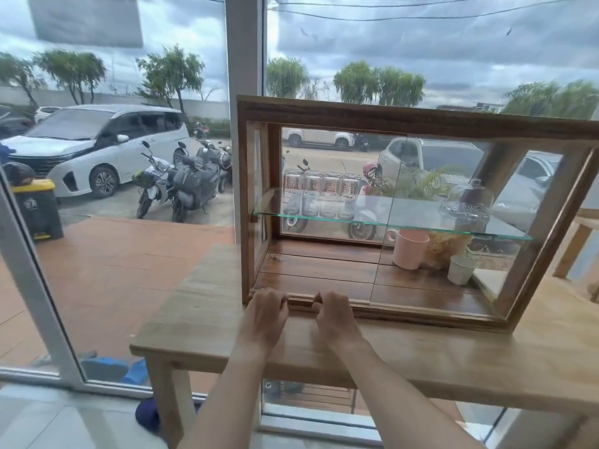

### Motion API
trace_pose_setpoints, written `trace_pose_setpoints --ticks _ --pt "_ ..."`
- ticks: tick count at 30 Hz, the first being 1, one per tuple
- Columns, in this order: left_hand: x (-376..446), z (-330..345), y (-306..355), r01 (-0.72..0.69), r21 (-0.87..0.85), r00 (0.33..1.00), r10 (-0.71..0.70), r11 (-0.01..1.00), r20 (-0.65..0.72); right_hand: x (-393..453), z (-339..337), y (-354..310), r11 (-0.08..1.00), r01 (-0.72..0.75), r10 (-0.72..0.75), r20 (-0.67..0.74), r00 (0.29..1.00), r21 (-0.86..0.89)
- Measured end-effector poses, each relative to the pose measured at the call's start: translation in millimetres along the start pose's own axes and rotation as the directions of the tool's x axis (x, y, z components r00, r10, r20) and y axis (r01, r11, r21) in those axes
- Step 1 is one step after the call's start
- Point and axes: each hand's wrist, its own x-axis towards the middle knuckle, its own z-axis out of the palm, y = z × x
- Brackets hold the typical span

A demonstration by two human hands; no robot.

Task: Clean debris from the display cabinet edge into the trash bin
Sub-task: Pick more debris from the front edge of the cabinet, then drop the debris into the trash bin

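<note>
A wooden display cabinet [418, 115] with glass panes stands on a light wooden table [207, 306]. Its left front is open and a glass pane covers the right half. Both my hands rest side by side on the cabinet's lower front edge at its left end. My left hand [264, 314] has its fingers curled onto the edge. My right hand [334, 314] is curled the same way just to the right, a small gap between them. Debris under the fingers is too small to see. No indoor trash bin is in view.
Inside the cabinet, several glass jars [321, 196] and a glass dome [466, 205] stand on a glass shelf; a pink mug [410, 249] and a white pot [460, 268] stand below. A window, cars, scooters and a yellow-lidded outdoor bin [39, 209] lie beyond.
</note>
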Motion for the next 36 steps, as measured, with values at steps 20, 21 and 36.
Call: trace_pose_setpoints --ticks 20,21,36 --pt "-186 -174 -247 0.582 0.195 0.81 -0.54 0.789 -0.231 -140 235 -219 0.85 0.371 -0.503 0.37 0.781 0.374" --pt "-194 -174 -255 0.606 0.194 0.793 -0.566 0.771 -0.227 -147 249 -217 0.873 0.325 -0.464 0.415 0.783 0.365" --pt "-250 -145 -300 0.803 0.168 0.596 -0.782 0.573 -0.183 -174 306 -168 0.979 0.069 -0.181 0.66 0.729 0.192"
